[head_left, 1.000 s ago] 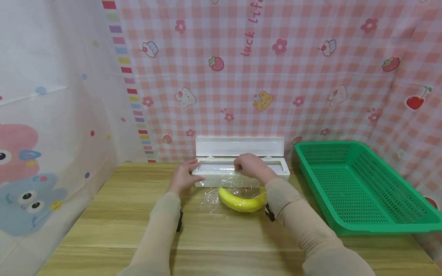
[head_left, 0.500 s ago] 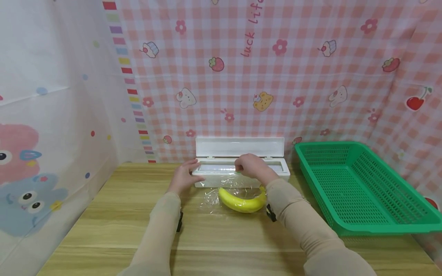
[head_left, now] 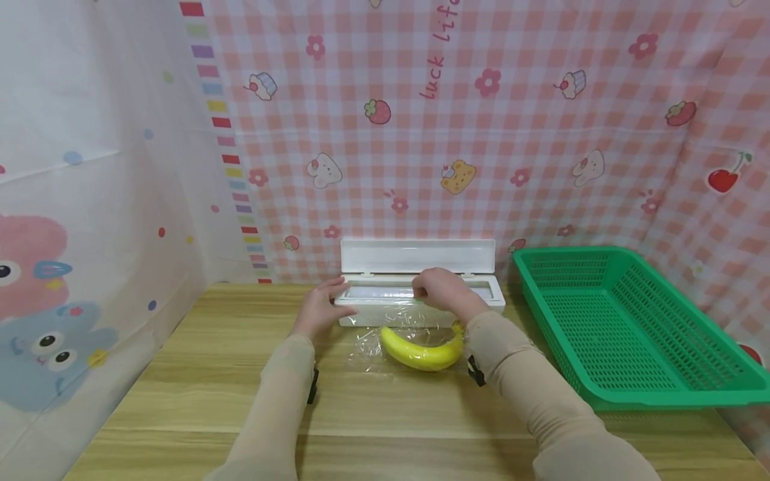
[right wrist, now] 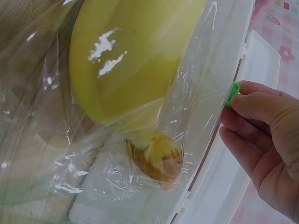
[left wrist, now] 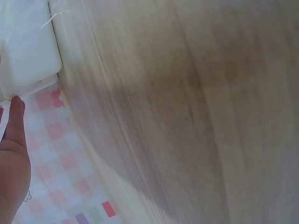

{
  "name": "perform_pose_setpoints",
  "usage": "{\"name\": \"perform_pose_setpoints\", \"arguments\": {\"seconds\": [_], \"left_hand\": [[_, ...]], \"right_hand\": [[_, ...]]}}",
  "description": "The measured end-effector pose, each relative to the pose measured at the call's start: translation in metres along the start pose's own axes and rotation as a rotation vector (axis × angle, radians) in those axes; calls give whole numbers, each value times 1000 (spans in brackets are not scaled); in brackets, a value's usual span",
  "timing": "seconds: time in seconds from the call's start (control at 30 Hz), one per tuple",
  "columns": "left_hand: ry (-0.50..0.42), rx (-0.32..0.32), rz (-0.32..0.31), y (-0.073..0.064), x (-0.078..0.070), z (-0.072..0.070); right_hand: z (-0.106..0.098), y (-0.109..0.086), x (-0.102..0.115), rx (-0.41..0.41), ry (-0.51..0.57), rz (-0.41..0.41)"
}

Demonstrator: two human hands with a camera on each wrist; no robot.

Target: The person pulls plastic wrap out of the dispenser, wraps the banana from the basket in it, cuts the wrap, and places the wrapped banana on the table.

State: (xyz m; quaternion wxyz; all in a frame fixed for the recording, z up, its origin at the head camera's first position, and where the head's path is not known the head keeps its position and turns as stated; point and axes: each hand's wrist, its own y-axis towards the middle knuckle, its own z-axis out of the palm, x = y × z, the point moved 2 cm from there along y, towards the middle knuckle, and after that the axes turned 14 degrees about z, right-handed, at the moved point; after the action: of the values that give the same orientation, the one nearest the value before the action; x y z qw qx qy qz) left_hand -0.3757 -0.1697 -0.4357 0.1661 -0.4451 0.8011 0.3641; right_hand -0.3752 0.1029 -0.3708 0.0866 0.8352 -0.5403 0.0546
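Note:
A white cling film dispenser (head_left: 367,315) stands at the back of the wooden table, its lid (head_left: 418,256) raised. My left hand (head_left: 317,310) holds the dispenser's left end, thumb at the front and fingers toward the back. In the right wrist view, my right hand (right wrist: 268,126) pinches a small green slider cutter (right wrist: 232,94) between thumb and index finger on the dispenser's front edge. Clear cling film (head_left: 368,347) hangs from that edge down to the table. A yellow banana (head_left: 421,354) lies under or within the film, in front of the dispenser.
To the right of the dispenser sits a green plastic basket (head_left: 674,395), close to my right forearm. Behind the table hangs a pink checked cloth (head_left: 415,167). Wooden tabletop (head_left: 373,427) extends in front of the banana.
My right hand has slid slightly to the right along the dispenser's edge with the slider cutter. The left hand, dispenser and banana keep their places.

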Motion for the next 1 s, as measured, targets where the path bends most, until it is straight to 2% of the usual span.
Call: {"name": "perform_pose_setpoints", "arguments": {"seconds": [0.67, 0.87, 1.0], "left_hand": [[-6, 6, -8, 1, 2, 2], [6, -9, 15, 1, 2, 2], [4, -15, 11, 1, 1, 1]], "right_hand": [[-2, -5, -6, 9, 2, -14], [-6, -7, -11, 31, -10, 31], [-8, -9, -14, 33, -16, 32]]}}
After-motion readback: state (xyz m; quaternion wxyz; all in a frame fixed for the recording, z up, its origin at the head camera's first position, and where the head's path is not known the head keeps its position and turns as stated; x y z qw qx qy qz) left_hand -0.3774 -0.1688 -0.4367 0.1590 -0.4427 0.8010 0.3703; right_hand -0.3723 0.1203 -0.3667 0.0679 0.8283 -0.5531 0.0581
